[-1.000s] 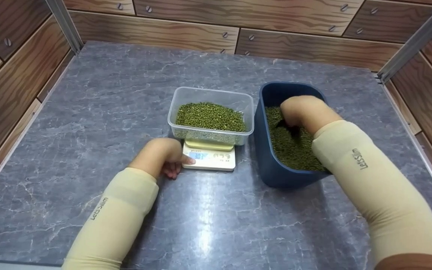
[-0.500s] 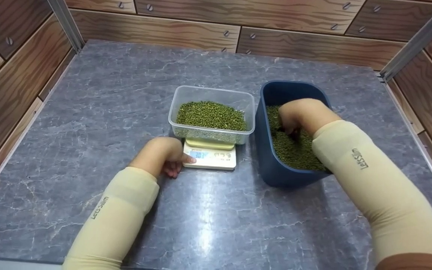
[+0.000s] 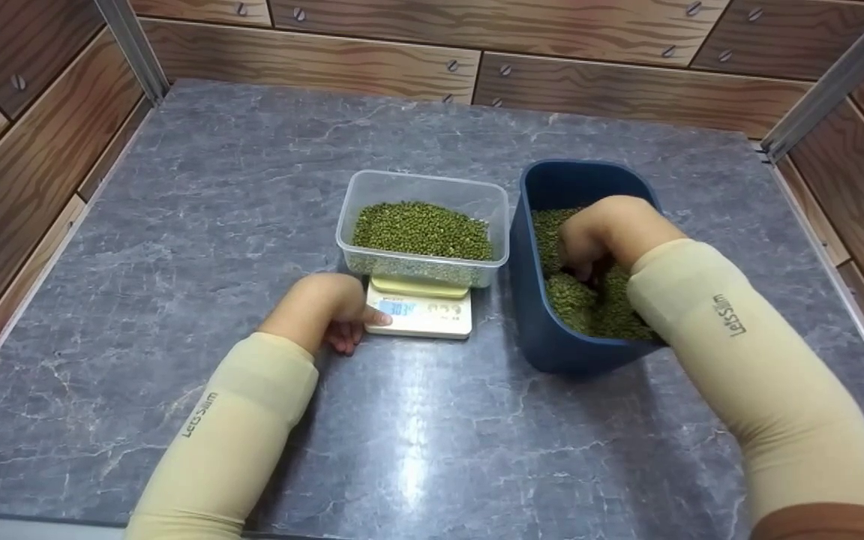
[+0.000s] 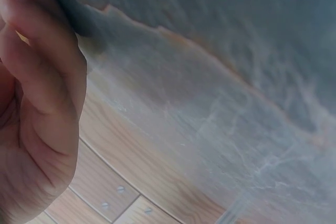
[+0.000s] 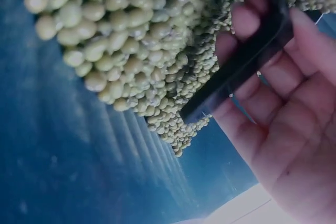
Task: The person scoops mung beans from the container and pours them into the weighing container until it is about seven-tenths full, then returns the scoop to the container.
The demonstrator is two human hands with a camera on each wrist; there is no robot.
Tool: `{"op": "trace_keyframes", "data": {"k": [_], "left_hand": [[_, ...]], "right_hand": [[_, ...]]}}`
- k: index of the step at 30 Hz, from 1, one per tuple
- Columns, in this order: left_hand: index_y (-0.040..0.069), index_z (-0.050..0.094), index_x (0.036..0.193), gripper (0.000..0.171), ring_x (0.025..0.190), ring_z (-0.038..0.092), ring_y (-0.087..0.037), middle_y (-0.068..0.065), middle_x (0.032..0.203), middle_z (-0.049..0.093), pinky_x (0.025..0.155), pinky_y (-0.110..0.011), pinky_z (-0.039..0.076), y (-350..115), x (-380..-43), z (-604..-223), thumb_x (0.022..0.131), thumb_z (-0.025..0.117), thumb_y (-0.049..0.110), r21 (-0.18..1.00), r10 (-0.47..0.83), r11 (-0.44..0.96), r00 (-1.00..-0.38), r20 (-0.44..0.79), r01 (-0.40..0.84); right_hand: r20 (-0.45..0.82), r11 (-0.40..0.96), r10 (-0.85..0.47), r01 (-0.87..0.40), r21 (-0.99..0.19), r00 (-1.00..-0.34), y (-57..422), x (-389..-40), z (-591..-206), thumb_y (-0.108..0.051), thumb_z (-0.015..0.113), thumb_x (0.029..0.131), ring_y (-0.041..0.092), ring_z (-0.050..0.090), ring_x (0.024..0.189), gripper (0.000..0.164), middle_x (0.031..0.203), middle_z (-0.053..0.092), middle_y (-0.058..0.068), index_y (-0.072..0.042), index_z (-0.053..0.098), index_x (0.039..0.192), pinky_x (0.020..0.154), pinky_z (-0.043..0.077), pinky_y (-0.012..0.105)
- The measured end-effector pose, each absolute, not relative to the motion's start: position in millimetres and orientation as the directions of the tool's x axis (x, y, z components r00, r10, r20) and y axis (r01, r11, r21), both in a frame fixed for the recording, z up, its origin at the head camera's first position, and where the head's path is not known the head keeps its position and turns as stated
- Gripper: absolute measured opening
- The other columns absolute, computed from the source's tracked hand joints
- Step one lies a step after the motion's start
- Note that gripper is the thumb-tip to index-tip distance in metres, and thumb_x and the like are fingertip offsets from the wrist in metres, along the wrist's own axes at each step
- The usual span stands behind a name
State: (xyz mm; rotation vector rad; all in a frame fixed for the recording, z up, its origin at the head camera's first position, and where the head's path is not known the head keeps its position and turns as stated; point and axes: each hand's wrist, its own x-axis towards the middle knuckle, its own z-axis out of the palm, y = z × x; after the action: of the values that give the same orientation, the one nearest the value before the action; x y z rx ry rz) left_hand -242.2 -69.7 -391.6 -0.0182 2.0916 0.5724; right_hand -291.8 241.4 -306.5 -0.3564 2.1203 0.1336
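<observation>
In the head view my right hand (image 3: 593, 232) reaches into a deep blue bin (image 3: 552, 352) of green mung beans (image 3: 623, 300). The right wrist view shows its fingers curled round the black handle of a scoop (image 5: 236, 72); the scoop's far end is hidden. A rounded heap of beans stands up just in front of that hand. My left hand (image 3: 331, 307) rests its thumb on the front left corner of a white kitchen scale (image 3: 432, 324); its other fingers bend loosely beside it. On the scale's yellow platform (image 3: 417, 287) sits a clear plastic container (image 3: 432, 178) partly filled with mung beans.
The blue bin stands close to the right side of the clear container. All lie on a grey marbled tabletop (image 3: 199, 225). Wood-patterned walls (image 3: 327, 56) with metal corner posts enclose the back and both sides.
Within the bin, beans have risen into a heap by my right hand, and the dark tool is no longer plainly seen from above. My left hand, scale and container stay put.
</observation>
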Motion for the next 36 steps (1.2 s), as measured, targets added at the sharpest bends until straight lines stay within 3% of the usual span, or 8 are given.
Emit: {"op": "trace_keyframes", "data": {"k": [5, 11, 17, 28, 36], "left_hand": [[0.003, 0.061, 0.071, 0.049, 0.049, 0.058, -0.011, -0.005, 0.059, 0.062, 0.054, -0.024, 0.052, -69.1, -241.8, -390.8, 0.084, 0.056, 0.049, 0.385, 0.201, 0.894, -0.562, -0.802, -0.230], [0.002, 0.062, 0.072, 0.049, 0.050, 0.058, -0.011, -0.005, 0.060, 0.062, 0.056, -0.024, 0.052, -69.1, -241.3, -390.3, 0.084, 0.056, 0.049, 0.388, 0.209, 0.895, -0.562, -0.800, -0.219], [0.002, 0.061, 0.071, 0.048, 0.050, 0.059, -0.012, -0.005, 0.060, 0.062, 0.057, -0.025, 0.053, -69.7, -241.8, -390.0, 0.085, 0.056, 0.048, 0.390, 0.205, 0.890, -0.559, -0.804, -0.235], [0.003, 0.060, 0.070, 0.049, 0.050, 0.058, -0.011, -0.004, 0.060, 0.062, 0.057, -0.025, 0.052, -68.9, -242.6, -390.2, 0.085, 0.055, 0.049, 0.384, 0.205, 0.894, -0.552, -0.809, -0.232], [0.003, 0.061, 0.070, 0.048, 0.050, 0.058, -0.011, -0.005, 0.061, 0.062, 0.056, -0.025, 0.052, -69.6, -243.0, -390.7, 0.083, 0.057, 0.049, 0.380, 0.194, 0.892, -0.550, -0.813, -0.247]], "right_hand": [[-0.835, 0.932, -0.247, -0.355, -0.067, -0.492, 244.4, -291.8, -304.8, -0.006, 0.049, 0.074, 0.009, 0.037, 0.051, 0.022, 0.057, 0.042, -0.005, -0.019, 0.043, 0.058, 0.048, 0.032, 0.022], [-0.831, 0.907, -0.316, -0.403, -0.122, -0.458, 250.0, -292.6, -302.4, -0.005, 0.047, 0.078, 0.010, 0.040, 0.055, 0.022, 0.060, 0.044, -0.004, -0.017, 0.042, 0.061, 0.052, 0.034, 0.023], [-0.803, 0.858, -0.409, -0.482, -0.176, -0.434, 257.3, -294.8, -298.7, 0.003, 0.049, 0.071, 0.012, 0.038, 0.060, 0.024, 0.066, 0.042, -0.001, -0.016, 0.038, 0.064, 0.055, 0.033, 0.024], [-0.770, 0.837, -0.478, -0.486, -0.252, -0.423, 264.9, -298.1, -293.2, 0.007, 0.044, 0.067, 0.011, 0.028, 0.056, 0.028, 0.062, 0.032, -0.004, -0.017, 0.033, 0.061, 0.053, 0.026, 0.023], [-0.763, 0.871, -0.448, -0.419, -0.255, -0.465, 269.7, -297.2, -281.3, 0.008, 0.045, 0.068, 0.011, 0.027, 0.053, 0.028, 0.059, 0.030, -0.004, -0.016, 0.033, 0.060, 0.051, 0.026, 0.023]]}}
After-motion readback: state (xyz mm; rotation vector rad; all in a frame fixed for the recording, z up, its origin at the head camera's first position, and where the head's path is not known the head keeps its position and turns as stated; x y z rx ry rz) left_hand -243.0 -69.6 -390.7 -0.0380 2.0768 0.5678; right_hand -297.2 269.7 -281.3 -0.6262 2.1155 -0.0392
